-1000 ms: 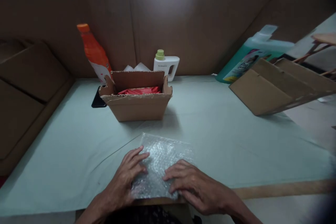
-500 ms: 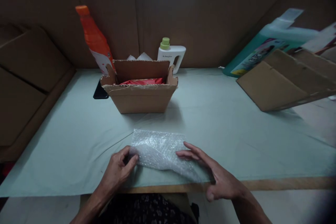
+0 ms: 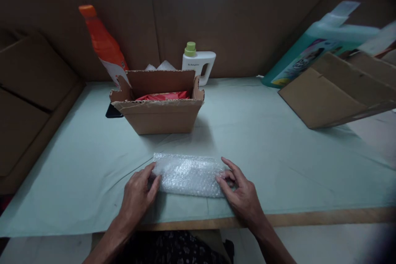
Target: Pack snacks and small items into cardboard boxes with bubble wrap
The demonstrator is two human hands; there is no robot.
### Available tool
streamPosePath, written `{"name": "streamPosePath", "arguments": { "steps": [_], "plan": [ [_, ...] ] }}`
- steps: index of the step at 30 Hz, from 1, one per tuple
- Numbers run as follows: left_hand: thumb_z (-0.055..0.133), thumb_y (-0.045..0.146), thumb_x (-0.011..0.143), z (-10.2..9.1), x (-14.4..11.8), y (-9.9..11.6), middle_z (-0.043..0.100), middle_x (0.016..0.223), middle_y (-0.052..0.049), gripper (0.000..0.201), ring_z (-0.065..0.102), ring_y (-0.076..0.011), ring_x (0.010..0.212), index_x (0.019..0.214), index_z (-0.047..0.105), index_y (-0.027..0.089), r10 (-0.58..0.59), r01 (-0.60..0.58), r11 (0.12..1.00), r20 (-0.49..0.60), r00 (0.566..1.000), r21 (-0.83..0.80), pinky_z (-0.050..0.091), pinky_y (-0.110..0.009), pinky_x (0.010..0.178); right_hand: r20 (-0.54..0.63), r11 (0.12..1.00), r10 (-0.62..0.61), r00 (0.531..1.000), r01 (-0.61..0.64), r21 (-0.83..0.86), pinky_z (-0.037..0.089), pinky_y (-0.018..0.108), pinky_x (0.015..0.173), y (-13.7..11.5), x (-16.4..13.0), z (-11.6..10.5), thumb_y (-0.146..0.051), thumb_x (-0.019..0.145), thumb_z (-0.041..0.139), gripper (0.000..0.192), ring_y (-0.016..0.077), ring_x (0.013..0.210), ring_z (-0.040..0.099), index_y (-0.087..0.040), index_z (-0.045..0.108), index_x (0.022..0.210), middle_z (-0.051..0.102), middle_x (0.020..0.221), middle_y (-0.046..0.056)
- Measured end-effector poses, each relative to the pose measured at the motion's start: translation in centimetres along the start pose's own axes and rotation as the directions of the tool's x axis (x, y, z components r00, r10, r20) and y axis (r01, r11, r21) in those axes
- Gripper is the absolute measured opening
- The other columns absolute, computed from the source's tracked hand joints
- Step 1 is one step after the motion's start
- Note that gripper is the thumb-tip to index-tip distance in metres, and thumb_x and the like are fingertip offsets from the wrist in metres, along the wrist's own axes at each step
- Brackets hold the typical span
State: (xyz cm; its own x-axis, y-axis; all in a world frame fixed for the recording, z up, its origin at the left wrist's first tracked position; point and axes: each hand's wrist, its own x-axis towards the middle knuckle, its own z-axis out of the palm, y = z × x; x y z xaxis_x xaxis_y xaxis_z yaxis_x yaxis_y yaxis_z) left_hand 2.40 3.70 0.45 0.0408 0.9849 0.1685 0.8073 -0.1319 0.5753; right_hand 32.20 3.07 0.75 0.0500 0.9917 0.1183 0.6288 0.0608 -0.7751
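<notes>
Compared with half a second ago, the bubble wrap is now a narrower, neater folded strip. Its long axis runs left to right, near the table's near edge. The left hand and right hand pinch its two ends.
</notes>
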Motion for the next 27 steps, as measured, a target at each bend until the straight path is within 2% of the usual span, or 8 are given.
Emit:
{"name": "streamPosePath", "arguments": {
  "steps": [3,6,11,14,17,20,23,27],
  "plan": [
    [0.049,0.039,0.094,0.6,0.3,-0.1,0.074,0.084,-0.005,0.036,0.069,-0.0215,0.073,0.122,0.063,0.021,0.019,-0.017,0.996,-0.019,1.000,0.093,0.054,-0.032,0.071,-0.079,0.988,-0.080,0.994,0.069,-0.135,0.055,0.034,0.074,0.4,0.4,0.6,-0.036,0.095,0.056,0.046,0.0181,0.071,0.066,-0.021,0.053,0.138,0.069,0.080,0.002],
    [0.049,0.037,0.095,1.3,0.5,-0.2,0.072,0.080,-0.005,0.038,0.067,-0.0228,0.072,0.127,0.061,0.020,0.014,-0.014,0.978,0.004,1.000,0.208,0.053,-0.034,0.071,-0.097,0.938,-0.195,0.976,0.157,-0.309,0.053,0.037,0.075,1.0,0.8,1.3,-0.033,0.097,0.054,0.043,0.0191,0.066,0.064,-0.020,0.054,0.138,0.068,0.074,0.001],
    [0.050,0.037,0.097,1.3,0.8,0.0,0.069,0.093,-0.009,0.044,0.066,-0.0256,0.080,0.135,0.053,0.016,0.003,-0.007,0.964,0.013,1.000,0.266,0.054,-0.038,0.074,-0.085,0.864,-0.277,0.957,0.210,-0.457,0.049,0.036,0.073,1.5,1.1,1.3,-0.033,0.099,0.053,0.038,0.0207,0.070,0.064,-0.018,0.056,0.134,0.068,0.076,0.002],
    [0.054,0.037,0.096,0.5,0.7,0.2,0.062,0.113,-0.015,0.049,0.062,-0.0304,0.101,0.140,0.047,0.015,0.108,-0.083,0.962,-0.084,0.991,0.260,0.054,-0.045,0.085,-0.084,0.842,-0.300,0.950,0.222,-0.491,0.047,0.039,0.077,0.8,0.8,0.5,-0.034,0.099,0.054,0.034,0.0251,0.084,0.067,-0.019,0.060,0.128,0.072,0.093,0.009],
    [0.056,0.025,0.096,-0.1,0.2,0.8,0.055,0.127,-0.016,0.043,0.056,-0.0304,0.114,0.138,0.048,0.021,0.253,-0.217,0.949,-0.144,0.957,0.229,0.051,-0.045,0.094,-0.080,0.837,-0.336,0.938,0.259,-0.481,0.047,0.041,0.081,-0.9,0.4,0.4,-0.027,0.097,0.055,0.028,0.0268,0.094,0.066,-0.024,0.065,0.122,0.072,0.104,0.011],
    [0.053,0.015,0.094,0.1,0.1,1.5,0.060,0.122,-0.012,0.035,0.058,-0.0279,0.109,0.128,0.056,0.024,0.328,-0.317,0.928,-0.025,0.944,0.196,0.051,-0.043,0.090,0.052,0.810,-0.432,0.900,0.413,-0.416,0.048,0.043,0.087,-2.5,0.4,1.6,-0.019,0.095,0.054,0.026,0.0264,0.102,0.065,-0.025,0.068,0.116,0.072,0.110,0.009],
    [0.053,0.016,0.093,0.9,0.2,1.9,0.065,0.112,-0.011,0.028,0.059,-0.0285,0.098,0.118,0.063,0.022,0.286,-0.309,0.931,0.136,0.949,0.196,0.053,-0.045,0.083,0.244,0.774,-0.463,0.852,0.523,-0.357,0.048,0.048,0.094,-2.8,0.7,3.0,-0.016,0.094,0.052,0.027,0.0287,0.113,0.063,-0.024,0.069,0.114,0.071,0.123,0.010],
    [0.056,0.018,0.090,1.5,0.5,1.6,0.066,0.111,-0.011,0.026,0.060,-0.0300,0.098,0.114,0.066,0.022,0.241,-0.267,0.949,0.165,0.956,0.167,0.055,-0.047,0.081,0.332,0.796,-0.464,0.821,0.551,-0.250,0.052,0.050,0.095,-1.7,1.3,2.4,-0.019,0.094,0.055,0.029,0.0290,0.119,0.063,-0.022,0.065,0.121,0.068,0.131,0.010]
  ]
}}
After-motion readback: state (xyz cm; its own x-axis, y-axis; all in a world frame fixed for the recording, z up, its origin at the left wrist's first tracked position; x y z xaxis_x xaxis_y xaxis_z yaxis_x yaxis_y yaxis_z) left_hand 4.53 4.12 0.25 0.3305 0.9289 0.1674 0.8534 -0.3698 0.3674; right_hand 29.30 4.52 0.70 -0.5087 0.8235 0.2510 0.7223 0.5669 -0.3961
